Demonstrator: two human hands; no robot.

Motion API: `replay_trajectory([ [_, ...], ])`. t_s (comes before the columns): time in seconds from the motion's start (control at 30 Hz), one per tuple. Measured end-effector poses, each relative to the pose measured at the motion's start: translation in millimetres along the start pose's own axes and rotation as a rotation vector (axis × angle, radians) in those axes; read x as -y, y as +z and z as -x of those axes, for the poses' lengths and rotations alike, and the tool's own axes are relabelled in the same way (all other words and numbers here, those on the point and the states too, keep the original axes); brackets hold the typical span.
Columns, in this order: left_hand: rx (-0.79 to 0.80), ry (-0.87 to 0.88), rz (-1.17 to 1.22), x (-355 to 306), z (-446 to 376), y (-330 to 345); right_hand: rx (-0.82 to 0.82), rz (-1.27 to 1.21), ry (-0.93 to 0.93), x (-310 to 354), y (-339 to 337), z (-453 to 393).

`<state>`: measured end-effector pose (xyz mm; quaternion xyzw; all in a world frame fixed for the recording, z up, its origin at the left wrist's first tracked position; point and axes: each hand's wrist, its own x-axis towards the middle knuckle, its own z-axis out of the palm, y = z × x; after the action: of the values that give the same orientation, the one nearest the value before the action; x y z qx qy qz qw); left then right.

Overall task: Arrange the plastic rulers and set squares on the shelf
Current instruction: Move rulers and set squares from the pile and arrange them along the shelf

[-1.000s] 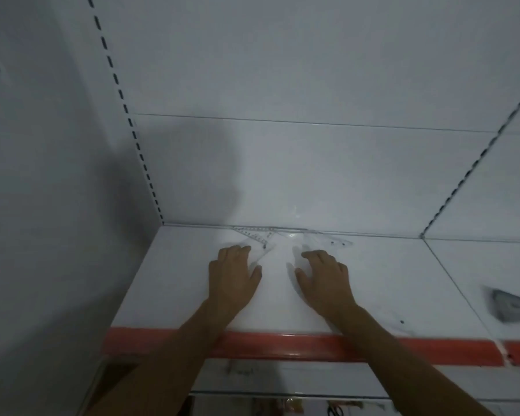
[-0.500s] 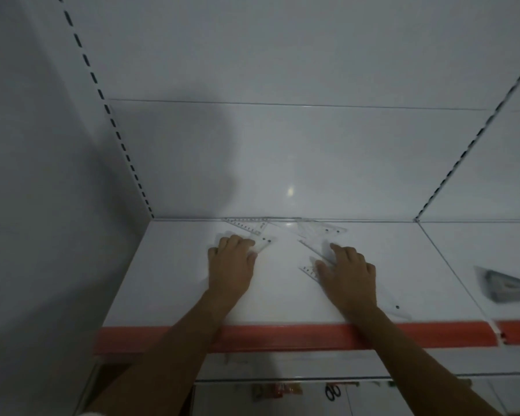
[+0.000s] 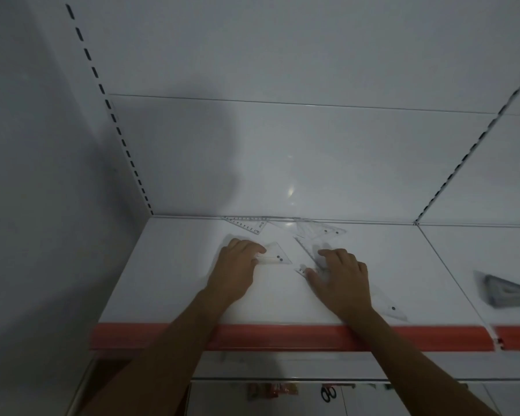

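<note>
Nearest me, below the shelf's red front strip (image 3: 282, 336), a lower level shows small hanging goods, among them what look like scissors (image 3: 328, 393), too dim to name further. Above the strip lies the white shelf (image 3: 168, 283), and on it I have both hands down flat. My left hand (image 3: 234, 271) rests on a clear set square (image 3: 275, 255), fingers loosely bent over its left part, pressing rather than gripping it as far as I can judge. My right hand (image 3: 341, 280) is spread, fingers straight, on a long clear triangle (image 3: 388, 306) whose tip reaches out toward the front edge at the right; a clear ruler (image 3: 308, 250) runs out from under its fingers toward the back. Well apart to the right, on the next shelf panel, sits a dark grey set square (image 3: 508, 291), blurred. Farther back, against the rear wall, two more clear pieces lie: one with printed numbers (image 3: 248, 225) at the left, another (image 3: 320, 229) just right of it. To do this step well, I judge I should slide the pieces flat with light, even pressure, since thin clear plastic skates easily on a glossy shelf, and line their straight edges along the rear wall. No boxes or trays are visible; the shelf itself holds everything loose.
</note>
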<state>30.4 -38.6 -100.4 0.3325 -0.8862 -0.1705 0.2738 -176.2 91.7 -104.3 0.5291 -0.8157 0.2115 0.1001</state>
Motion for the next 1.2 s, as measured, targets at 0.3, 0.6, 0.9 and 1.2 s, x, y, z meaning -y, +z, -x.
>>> replay_trajectory([
  [0.3, 0.054, -0.006, 0.018, -7, 6, -8, -0.014, -0.032, -0.061, 0, 0, -2],
  [0.6, 0.061, -0.047, 0.079, -15, 7, -11, 0.016, -0.041, -0.071, -2, 1, 0],
  [0.9, 0.078, -0.047, 0.024, -15, 8, -10, 0.073, 0.02, 0.01, -1, -4, -2],
  [1.2, -0.023, -0.01, -0.159, -12, 8, -7, 0.118, -0.134, -0.061, -1, -9, 1],
])
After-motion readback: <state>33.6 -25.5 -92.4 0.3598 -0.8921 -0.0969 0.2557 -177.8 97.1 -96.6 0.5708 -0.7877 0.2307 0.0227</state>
